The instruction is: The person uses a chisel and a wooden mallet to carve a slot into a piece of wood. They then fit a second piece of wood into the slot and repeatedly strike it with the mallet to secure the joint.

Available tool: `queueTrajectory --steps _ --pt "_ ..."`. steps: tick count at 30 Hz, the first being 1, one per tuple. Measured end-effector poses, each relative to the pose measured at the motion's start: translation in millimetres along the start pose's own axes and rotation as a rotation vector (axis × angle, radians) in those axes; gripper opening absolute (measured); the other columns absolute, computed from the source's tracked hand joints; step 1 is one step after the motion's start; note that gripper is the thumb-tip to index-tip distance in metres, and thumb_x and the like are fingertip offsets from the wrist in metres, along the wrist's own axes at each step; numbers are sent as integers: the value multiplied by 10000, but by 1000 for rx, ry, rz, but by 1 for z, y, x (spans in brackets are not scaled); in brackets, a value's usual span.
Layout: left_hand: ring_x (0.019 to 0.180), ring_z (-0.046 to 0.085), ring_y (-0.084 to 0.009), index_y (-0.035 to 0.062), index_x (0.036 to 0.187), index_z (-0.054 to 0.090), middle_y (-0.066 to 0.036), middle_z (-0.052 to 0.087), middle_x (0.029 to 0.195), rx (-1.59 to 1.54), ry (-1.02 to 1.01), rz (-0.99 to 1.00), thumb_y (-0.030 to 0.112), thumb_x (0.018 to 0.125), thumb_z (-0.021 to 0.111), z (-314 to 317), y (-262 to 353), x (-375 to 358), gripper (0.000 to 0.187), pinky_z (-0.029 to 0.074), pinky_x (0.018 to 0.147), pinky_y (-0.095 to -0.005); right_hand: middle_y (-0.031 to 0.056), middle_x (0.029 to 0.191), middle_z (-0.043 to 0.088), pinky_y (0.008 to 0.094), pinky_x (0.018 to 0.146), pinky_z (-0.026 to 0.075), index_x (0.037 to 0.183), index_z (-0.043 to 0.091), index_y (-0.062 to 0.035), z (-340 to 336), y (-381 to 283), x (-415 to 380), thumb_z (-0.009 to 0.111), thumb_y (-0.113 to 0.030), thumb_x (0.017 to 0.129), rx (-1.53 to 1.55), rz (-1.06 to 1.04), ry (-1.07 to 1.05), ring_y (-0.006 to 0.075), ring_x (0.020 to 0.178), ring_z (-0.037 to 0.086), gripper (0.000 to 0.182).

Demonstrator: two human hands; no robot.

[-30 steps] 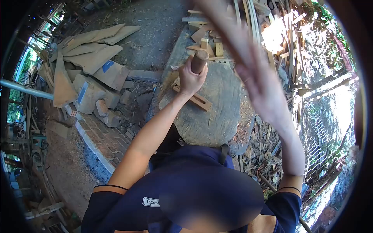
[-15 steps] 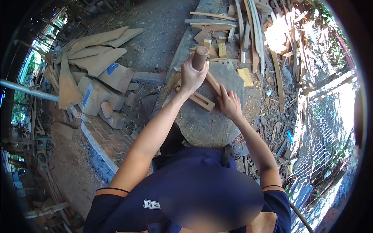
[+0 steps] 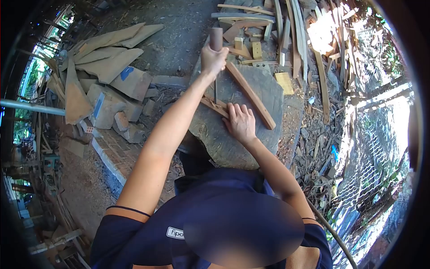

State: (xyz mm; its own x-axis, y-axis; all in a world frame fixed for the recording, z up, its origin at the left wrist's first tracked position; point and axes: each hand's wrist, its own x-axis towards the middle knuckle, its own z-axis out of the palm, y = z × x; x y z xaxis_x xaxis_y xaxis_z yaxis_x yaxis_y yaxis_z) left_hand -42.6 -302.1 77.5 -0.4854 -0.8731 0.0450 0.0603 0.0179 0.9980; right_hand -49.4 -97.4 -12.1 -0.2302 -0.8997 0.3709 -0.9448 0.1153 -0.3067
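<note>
My left hand [image 3: 213,61] is closed around the thick round handle of a chisel [image 3: 216,39]. Its thin shaft runs down from the fist to a slotted wooden piece [image 3: 214,106], where small chips lie. My right hand [image 3: 241,123] holds the near end of that piece against the block, thumb on one side and fingers over it, hiding part of it. A long squared wooden bar [image 3: 254,98] lies diagonally on the wooden block [image 3: 237,150], just right of my right hand and apart from it.
Small offcuts and a pale yellow block [image 3: 284,83] sit at the block's far side. Long wooden strips [image 3: 295,40] are stacked beyond. Flat boards [image 3: 103,65] are piled on the left. Wood scraps [image 3: 316,148] cover the ground beside wire mesh [image 3: 371,157] on the right.
My right hand has left the squared bar and moved left onto the slotted piece. The bar now lies on the block. My left hand has moved up and left, tilting the chisel upright.
</note>
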Motion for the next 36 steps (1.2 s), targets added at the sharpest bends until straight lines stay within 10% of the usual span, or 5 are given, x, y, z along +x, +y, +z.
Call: queueTrajectory --steps 11,13,17,24,36 --pt "404 433 -48 87 833 483 19 490 599 43 -61 -341 62 842 627 -9 -12 24 146 319 333 -221 45 933 556 370 726 427 1165 539 -88 0 0 0 740 -290 723 -19 -11 -66 234 863 532 526" --pt "405 429 -48 84 849 480 19 493 607 66 -417 -604 84 849 643 -13 5 17 164 313 333 -213 45 936 558 374 724 433 1161 541 -87 0 2 0 735 -289 734 6 10 -43 235 868 533 510" --pt "415 436 -41 87 862 490 26 489 605 381 -348 -99 161 868 692 -21 14 -20 215 316 341 -207 42 953 573 365 734 441 1155 551 -71 3 -3 5 730 -293 747 18 99 -45 227 887 547 498" --pt "404 431 -54 90 838 476 18 485 593 -221 -24 56 141 879 694 -12 42 -36 228 335 360 -226 40 944 568 358 743 441 1161 546 -70 4 -2 2 741 -289 740 -9 78 3 226 895 547 513" --pt "389 446 -60 65 780 475 4 495 571 -122 -37 203 123 895 677 5 18 -49 239 345 342 -230 35 930 568 350 750 445 1160 546 -76 3 -3 2 746 -295 733 -27 86 -9 218 891 548 520"
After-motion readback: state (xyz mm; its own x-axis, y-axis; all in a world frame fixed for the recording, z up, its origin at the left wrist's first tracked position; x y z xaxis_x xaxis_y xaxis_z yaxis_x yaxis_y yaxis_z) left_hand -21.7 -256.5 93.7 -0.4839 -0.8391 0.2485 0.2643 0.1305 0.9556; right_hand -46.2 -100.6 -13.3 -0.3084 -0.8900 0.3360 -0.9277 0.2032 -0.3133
